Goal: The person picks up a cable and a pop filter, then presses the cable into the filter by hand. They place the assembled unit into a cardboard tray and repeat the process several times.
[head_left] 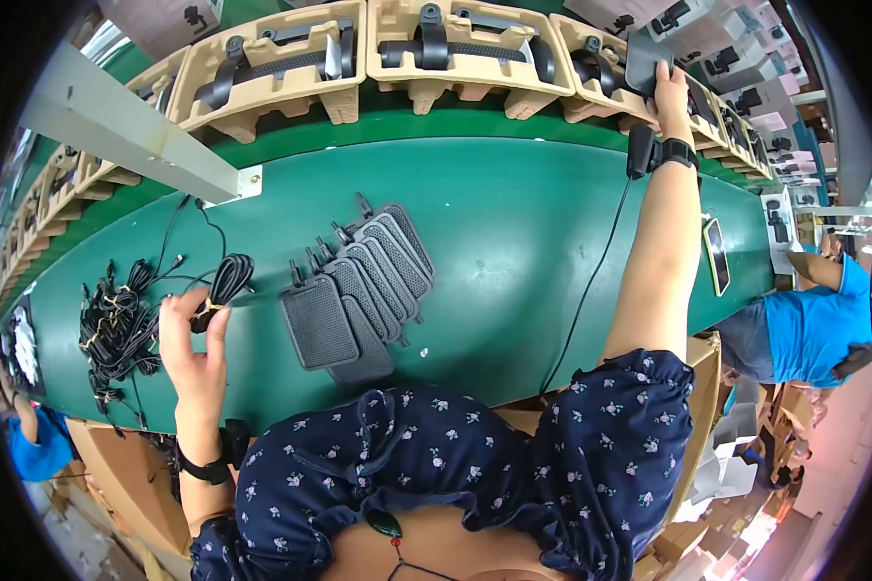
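Note:
My left hand [192, 347] pinches a coiled black cable [229, 278] bound with a tie, raised over the table's left side. Beside it lies a tangled heap of similar black cables [116, 320]. My right arm stretches to the far right, where my right hand [672, 95] grips a flat dark panel [646, 62] at a moulded pulp tray [578, 92]. The tray also holds a dark cylindrical part [596, 68]. In the middle of the table, several dark mesh panels [358, 281] with short pegs lie overlapping in a fanned row.
A row of pulp trays [470, 82] with dark parts runs along the green table's [494, 242] far edge. A metal post [136, 126] rises at left. At right lies a phone [716, 257]; a black cord [591, 281] crosses the table. A person in blue [814, 324] is farther right.

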`<state>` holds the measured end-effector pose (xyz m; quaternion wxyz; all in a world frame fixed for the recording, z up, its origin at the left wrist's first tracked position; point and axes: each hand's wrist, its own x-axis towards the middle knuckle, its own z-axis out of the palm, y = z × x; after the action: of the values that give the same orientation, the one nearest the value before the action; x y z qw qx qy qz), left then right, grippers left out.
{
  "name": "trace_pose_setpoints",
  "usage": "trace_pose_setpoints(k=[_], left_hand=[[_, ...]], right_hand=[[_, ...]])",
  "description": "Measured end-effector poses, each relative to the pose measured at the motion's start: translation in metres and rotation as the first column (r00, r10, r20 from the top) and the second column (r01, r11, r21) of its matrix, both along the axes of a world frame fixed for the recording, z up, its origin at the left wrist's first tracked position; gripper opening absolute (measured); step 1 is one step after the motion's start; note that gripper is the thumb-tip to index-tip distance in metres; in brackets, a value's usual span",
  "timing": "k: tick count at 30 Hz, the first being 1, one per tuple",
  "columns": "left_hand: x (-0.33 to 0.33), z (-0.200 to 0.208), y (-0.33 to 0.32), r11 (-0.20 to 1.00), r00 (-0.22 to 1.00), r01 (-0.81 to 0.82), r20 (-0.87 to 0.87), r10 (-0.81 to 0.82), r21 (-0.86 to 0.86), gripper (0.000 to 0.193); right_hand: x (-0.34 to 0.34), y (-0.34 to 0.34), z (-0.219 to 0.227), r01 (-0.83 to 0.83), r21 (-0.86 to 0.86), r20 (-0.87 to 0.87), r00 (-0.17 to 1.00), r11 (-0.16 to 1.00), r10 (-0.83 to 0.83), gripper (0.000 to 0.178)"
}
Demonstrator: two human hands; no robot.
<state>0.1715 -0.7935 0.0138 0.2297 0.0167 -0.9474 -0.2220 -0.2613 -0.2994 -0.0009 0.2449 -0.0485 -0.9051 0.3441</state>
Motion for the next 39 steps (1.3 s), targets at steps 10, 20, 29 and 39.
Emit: trace_pose_setpoints(k=[10, 20, 29, 39], left_hand=[[-0.023, -0.002, 0.014, 0.985, 0.983, 0.172, -0.073, -0.171, 0.001, 0.028], [-0.017, 0.002, -0.006, 0.976, 0.922, 0.217, -0.335, -0.194, 0.034, 0.041], [0.000, -0.034, -0.002, 0.679, 0.893, 0.394, -0.083, -0.443, 0.619, 0.030], [0.013, -0.027, -0.018, 0.328, 0.935, 0.212, -0.093, -0.343, 0.921, 0.019]], right_hand=[[0.145, -0.197, 0.038, -0.515, 0.523, -0.298, 0.636, 0.679, 0.712, 0.055], [0.311, -0.330, 0.025, -0.952, 0.276, 0.182, 0.190, 0.135, 0.965, 0.047], [0.353, -0.370, 0.051, -0.507, -0.850, -0.228, 0.109, -0.143, 0.968, 0.036], [0.363, -0.372, 0.026, -0.974, -0.019, 0.038, 0.226, 0.227, 0.973, 0.031]])
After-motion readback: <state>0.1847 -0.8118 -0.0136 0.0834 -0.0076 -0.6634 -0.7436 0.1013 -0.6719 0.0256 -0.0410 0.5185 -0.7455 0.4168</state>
